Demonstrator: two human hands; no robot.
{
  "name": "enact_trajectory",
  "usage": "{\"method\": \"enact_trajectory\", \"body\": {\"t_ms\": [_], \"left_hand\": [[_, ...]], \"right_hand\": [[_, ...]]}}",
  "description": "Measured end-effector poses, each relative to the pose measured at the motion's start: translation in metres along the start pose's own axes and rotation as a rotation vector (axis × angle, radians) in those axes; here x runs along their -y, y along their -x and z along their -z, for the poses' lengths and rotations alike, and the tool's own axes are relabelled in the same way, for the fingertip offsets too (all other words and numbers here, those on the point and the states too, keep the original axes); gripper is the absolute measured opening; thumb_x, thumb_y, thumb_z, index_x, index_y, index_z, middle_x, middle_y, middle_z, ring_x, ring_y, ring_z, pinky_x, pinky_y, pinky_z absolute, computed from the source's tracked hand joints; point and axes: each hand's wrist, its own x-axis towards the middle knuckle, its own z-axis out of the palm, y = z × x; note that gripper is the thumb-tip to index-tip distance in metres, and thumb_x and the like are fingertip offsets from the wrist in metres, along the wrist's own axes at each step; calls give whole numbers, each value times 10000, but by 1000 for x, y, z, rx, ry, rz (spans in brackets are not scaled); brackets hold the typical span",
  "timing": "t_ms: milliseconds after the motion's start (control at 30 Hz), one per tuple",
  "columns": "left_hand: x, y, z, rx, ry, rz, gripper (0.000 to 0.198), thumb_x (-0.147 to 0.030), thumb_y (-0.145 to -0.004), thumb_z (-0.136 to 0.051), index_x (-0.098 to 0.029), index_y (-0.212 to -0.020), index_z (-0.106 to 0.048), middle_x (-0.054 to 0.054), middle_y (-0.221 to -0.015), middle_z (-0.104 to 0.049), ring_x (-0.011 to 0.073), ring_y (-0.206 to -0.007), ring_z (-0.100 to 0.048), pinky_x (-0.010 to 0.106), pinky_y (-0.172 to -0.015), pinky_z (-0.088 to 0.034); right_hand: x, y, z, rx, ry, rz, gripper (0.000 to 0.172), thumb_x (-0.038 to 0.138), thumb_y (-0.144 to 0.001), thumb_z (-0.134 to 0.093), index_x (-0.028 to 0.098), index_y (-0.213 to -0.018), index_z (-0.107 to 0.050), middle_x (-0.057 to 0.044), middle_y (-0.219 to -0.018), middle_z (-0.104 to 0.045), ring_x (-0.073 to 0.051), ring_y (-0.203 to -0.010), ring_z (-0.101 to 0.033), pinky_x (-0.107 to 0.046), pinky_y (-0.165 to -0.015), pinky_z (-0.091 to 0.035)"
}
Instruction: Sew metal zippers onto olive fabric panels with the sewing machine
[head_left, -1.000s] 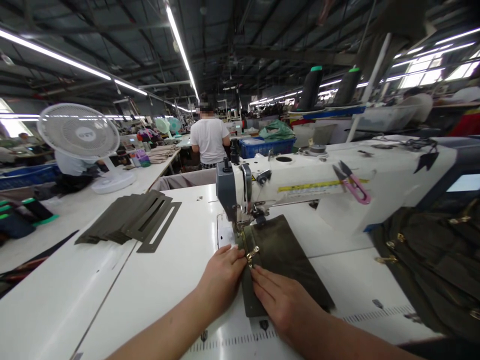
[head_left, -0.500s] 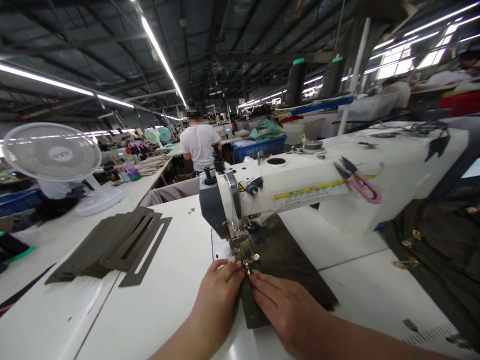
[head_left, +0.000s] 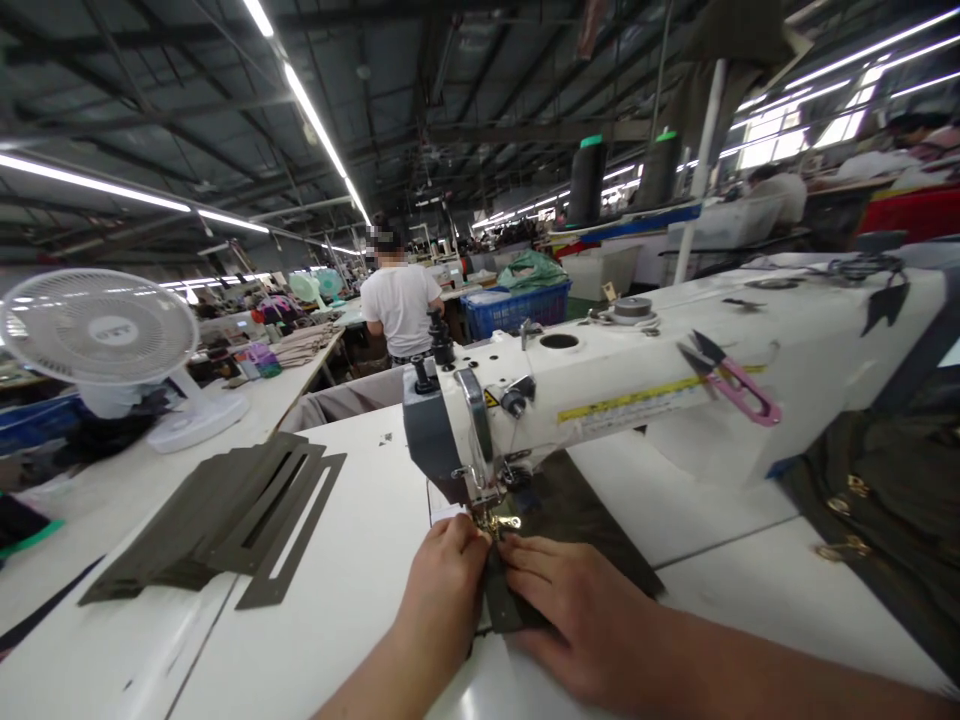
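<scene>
Dark olive fabric (head_left: 596, 525) lies flat under the needle area of a white sewing machine (head_left: 637, 395). A gold metal zipper pull (head_left: 510, 521) sits on it just in front of the presser foot. My left hand (head_left: 444, 578) is at the left edge of the fabric, fingers curled and pinched close to the zipper pull. To the right, my right hand (head_left: 570, 600) rests on the fabric, its fingers stretched out flat and angled toward the zipper pull. The fingertips of both hands are close together, partly hiding the stitching spot.
A stack of olive fabric pieces (head_left: 202, 515) with cut-out slots lies to the left. Pink-handled thread snips (head_left: 739, 385) rest on the machine arm. More dark fabric with gold zipper pulls (head_left: 892, 530) lies right. A white fan (head_left: 105, 325) stands far left; a person (head_left: 401, 300) works ahead.
The fabric has moved farther in under the machine, its near edge now closer to the needle. My left fingers have curled more tightly. The whole view has shifted slightly.
</scene>
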Motion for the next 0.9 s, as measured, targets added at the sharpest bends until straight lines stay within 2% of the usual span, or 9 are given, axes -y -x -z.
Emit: {"method": "enact_trajectory", "body": {"t_ms": [100,233,400,533,667,733,800,833,900], "left_hand": [[0,1,0,8,-1,28,152,-57,-742,-508,-148,-801,-615,79,-787,-574,210,-712,-548,339,-631,-519],[0,3,1,6,-22,19,208,-32,-738,-458,-142,-827,-610,92,-820,-575,215,-759,-553,344,-668,-513],[0,2,4,32,-69,-10,213,-28,-730,-439,-149,-805,-598,76,-800,-570,199,-739,-553,328,-672,-510],[0,-2,7,60,-76,-14,213,-23,-724,-446,-132,-806,-609,92,-813,-579,210,-747,-559,329,-673,-503],[-4,-1,13,87,-80,-4,191,-40,-715,-469,-130,-796,-615,94,-805,-588,215,-708,-563,358,-675,-489],[-7,4,15,94,-80,12,187,-58,-723,-482,-137,-830,-615,89,-822,-599,216,-693,-566,380,-687,-481],[-12,9,16,99,-58,26,211,-54,-729,-491,-143,-878,-612,79,-847,-612,212,-704,-575,383,-710,-473],[-15,12,16,99,-41,30,227,-45,-733,-491,-144,-899,-610,73,-857,-618,208,-720,-581,379,-725,-469],[-18,16,16,96,-7,32,238,-29,-746,-484,-139,-918,-608,71,-877,-628,203,-765,-590,367,-753,-462]], "right_hand": [[-3,-9,14,35,-96,-232,197,296,-827,-479,171,-835,-632,-44,-793,-655,-177,-758,-606,-285,-729,-481],[-19,-23,4,-1,144,-497,169,291,-793,-522,155,-825,-618,-80,-834,-646,-211,-800,-599,-305,-720,-447],[-31,-37,-14,43,241,-638,200,344,-771,-534,173,-729,-631,-63,-724,-673,-222,-727,-632,-286,-643,-446],[-30,-48,-15,46,278,-715,237,311,-808,-476,171,-717,-645,-81,-729,-681,-218,-717,-640,-279,-624,-449],[-16,-37,-6,84,284,-619,233,276,-841,-460,140,-847,-649,-124,-852,-669,-225,-835,-620,-311,-730,-460],[-5,-20,-1,114,229,-402,273,311,-806,-521,130,-983,-626,-134,-1017,-636,-238,-975,-572,-351,-844,-440],[4,-1,1,116,166,-159,428,325,-766,-559,75,-1113,-572,-166,-1159,-571,-261,-1090,-506,-391,-939,-398],[7,6,1,112,150,-77,470,302,-763,-549,34,-1150,-545,-186,-1195,-544,-271,-1122,-482,-401,-967,-381],[9,15,-1,107,164,-29,452,207,-771,-485,-23,-1158,-530,-205,-1203,-535,-278,-1136,-475,-403,-983,-380]]}}
